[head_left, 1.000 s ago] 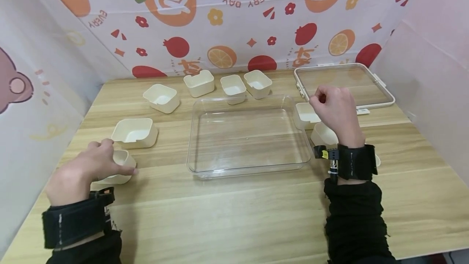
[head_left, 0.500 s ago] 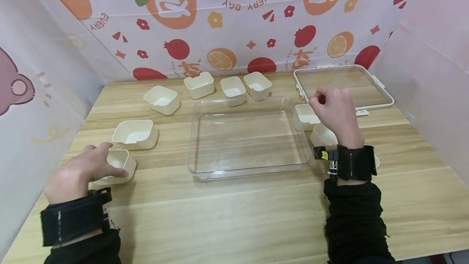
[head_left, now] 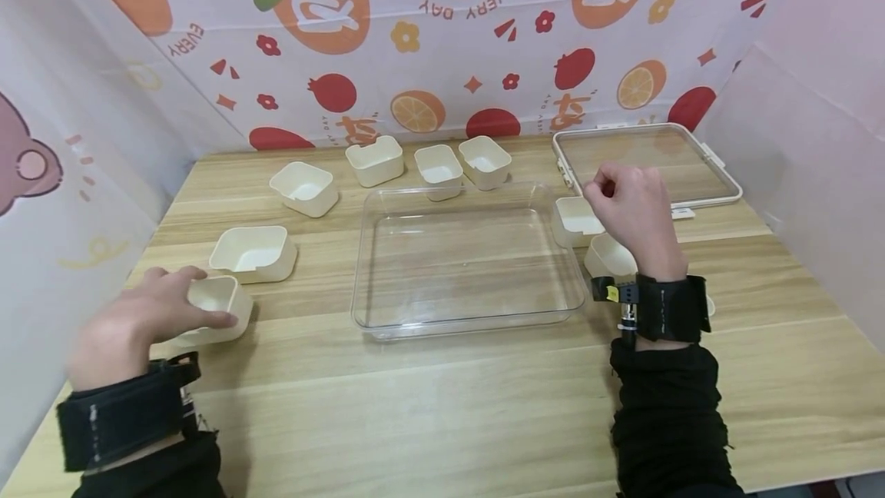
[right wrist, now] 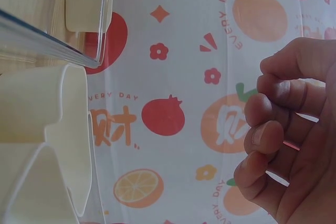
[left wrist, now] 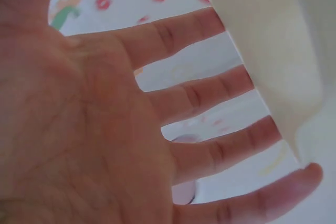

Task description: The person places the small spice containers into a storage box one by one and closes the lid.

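Note:
At the left of the head view, my left hand [head_left: 141, 317] holds a small cream storage bin [head_left: 220, 297], thumb across its near side and fingers at its far side. In the left wrist view the spread fingers [left wrist: 205, 98] reach the edge of the cream bin [left wrist: 278, 51]. My right hand [head_left: 634, 214] hovers over the right side, its fingers loosely curled and nothing in them; the right wrist view shows the fingertips [right wrist: 262, 129] near the thumb. Below that hand are two cream bins, one [head_left: 578, 221] beside the clear tray and another [head_left: 610, 256] nearer me.
A clear shallow tray [head_left: 466, 321] lies mid-table. Around it stand several more cream bins, one [head_left: 254, 252] just behind the held bin and others [head_left: 376, 162] along the back. A framed clear lid [head_left: 650, 164] lies at the back right, near the patterned cloth [head_left: 442, 44].
My left hand has closed in on the cream bin and shifted slightly left, the bin moving a little left and up with it. The right hand stays where it was.

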Available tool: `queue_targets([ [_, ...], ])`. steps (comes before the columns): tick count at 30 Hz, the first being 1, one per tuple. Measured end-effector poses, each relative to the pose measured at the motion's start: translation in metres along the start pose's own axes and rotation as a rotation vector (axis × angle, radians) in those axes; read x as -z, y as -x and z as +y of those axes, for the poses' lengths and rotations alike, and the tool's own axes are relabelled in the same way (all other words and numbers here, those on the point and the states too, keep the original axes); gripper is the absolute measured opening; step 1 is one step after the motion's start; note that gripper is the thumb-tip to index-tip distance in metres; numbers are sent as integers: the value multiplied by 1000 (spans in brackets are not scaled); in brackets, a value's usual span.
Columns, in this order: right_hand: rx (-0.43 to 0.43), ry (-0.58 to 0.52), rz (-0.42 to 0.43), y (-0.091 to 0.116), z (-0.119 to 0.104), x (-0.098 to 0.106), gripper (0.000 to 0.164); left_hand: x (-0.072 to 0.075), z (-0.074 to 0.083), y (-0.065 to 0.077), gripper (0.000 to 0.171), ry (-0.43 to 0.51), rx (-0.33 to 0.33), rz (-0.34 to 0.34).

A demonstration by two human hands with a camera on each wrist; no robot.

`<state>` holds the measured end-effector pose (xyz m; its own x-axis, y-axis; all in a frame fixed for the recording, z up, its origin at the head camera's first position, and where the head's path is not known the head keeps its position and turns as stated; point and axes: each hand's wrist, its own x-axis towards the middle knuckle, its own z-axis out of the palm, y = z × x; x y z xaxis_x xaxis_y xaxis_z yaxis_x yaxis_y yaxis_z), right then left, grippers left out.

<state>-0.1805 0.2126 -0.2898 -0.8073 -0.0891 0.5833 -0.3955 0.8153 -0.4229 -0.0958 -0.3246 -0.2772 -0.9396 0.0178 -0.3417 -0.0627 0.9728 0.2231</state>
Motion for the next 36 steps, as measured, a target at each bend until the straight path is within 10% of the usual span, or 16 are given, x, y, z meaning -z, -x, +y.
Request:
queue_targets([
  [17, 6, -18, -1, 0, 2, -1, 21, 16, 55, 4, 89, 29, -88, 441],
  [36, 4, -14, -8, 0, 3, -1, 21, 10, 114, -18, 86, -66, -188, 541],
])
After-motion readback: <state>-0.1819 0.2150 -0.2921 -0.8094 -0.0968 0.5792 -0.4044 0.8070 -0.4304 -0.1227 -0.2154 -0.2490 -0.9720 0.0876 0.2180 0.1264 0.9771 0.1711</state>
